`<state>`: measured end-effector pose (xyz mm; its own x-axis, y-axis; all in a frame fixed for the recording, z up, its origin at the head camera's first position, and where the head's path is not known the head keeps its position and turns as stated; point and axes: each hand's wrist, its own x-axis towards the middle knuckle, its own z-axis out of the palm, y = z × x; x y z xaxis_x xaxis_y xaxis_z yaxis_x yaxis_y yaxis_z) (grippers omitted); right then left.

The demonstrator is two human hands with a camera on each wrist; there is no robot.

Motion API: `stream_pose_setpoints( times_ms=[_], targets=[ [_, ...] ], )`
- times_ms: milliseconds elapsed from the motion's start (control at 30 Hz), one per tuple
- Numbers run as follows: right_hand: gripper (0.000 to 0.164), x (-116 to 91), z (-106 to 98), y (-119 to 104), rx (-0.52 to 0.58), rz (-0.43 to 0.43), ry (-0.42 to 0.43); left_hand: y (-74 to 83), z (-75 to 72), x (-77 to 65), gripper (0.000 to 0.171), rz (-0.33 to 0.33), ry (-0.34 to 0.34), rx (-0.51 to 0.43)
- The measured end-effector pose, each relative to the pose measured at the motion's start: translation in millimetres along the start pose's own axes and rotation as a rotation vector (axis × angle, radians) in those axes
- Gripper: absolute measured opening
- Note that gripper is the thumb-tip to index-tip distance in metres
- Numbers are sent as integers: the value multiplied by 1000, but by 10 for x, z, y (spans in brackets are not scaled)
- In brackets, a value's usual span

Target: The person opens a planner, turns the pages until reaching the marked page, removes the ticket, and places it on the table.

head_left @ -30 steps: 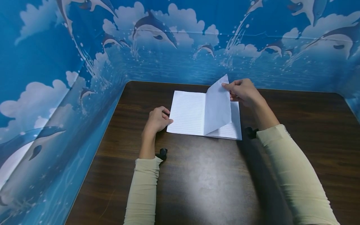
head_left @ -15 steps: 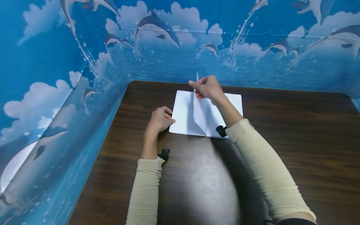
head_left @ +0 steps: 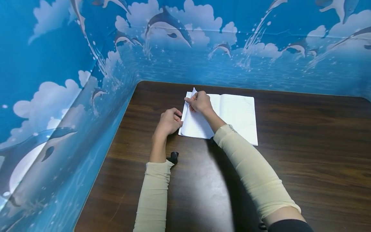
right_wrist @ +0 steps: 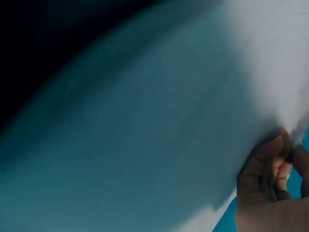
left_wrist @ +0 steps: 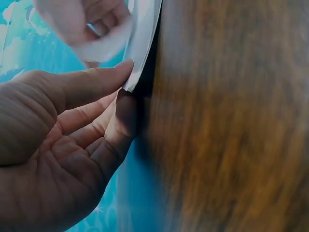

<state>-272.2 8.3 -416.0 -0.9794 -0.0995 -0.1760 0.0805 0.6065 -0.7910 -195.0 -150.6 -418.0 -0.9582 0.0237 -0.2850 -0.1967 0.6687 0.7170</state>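
Note:
An open notebook (head_left: 240, 117) with white lined pages lies on the dark wooden table. My right hand (head_left: 200, 101) pinches a page (head_left: 195, 126) near its upper outer corner, over the left half of the notebook; the corner sticks up past the fingers. At the notebook's left edge, my left hand (head_left: 169, 122) holds the edge. The left wrist view shows its thumb (left_wrist: 104, 83) on top of the edge and fingers beneath. The right wrist view is mostly filled by shaded paper (right_wrist: 159, 130), with the right fingers at its lower right.
The brown wooden table (head_left: 304, 154) extends to both sides and toward me. A blue curtain (head_left: 185, 61) printed with dolphins and clouds borders its back and left edges. A black wrist device (head_left: 174, 157) is at the left sleeve.
My right hand has carried the page from the right side across to the left half and lowered it. The left hand has stayed at the notebook's left edge. The head view has shifted slightly.

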Motion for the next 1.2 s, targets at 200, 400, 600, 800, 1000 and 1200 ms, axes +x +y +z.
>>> stream_pose_setpoints(
  times_ms=[200, 400, 600, 800, 1000, 1200],
  targets=[
    [33, 42, 83, 52, -60, -4, -31, -35, -11, -13, 23, 29, 5, -24],
    [17, 29, 22, 8, -110, -18, -94, 11, -42, -17, 24, 45, -8, -58],
    [23, -67, -105, 4, -175, -90, -219, 30, -40, -4, 29, 17, -22, -11],
    [35, -119, -447, 209, -307, -148, -248, 9, -22, -25, 30, -4, -9, 17],
    [42, -146, -956, 580, -338, -99, -188, 11, -16, -40, 31, -19, -16, 15],
    [56, -240, -1347, 869, -365, 13, -148, 27, -14, -38, 31, -21, -27, 5]
  ],
)
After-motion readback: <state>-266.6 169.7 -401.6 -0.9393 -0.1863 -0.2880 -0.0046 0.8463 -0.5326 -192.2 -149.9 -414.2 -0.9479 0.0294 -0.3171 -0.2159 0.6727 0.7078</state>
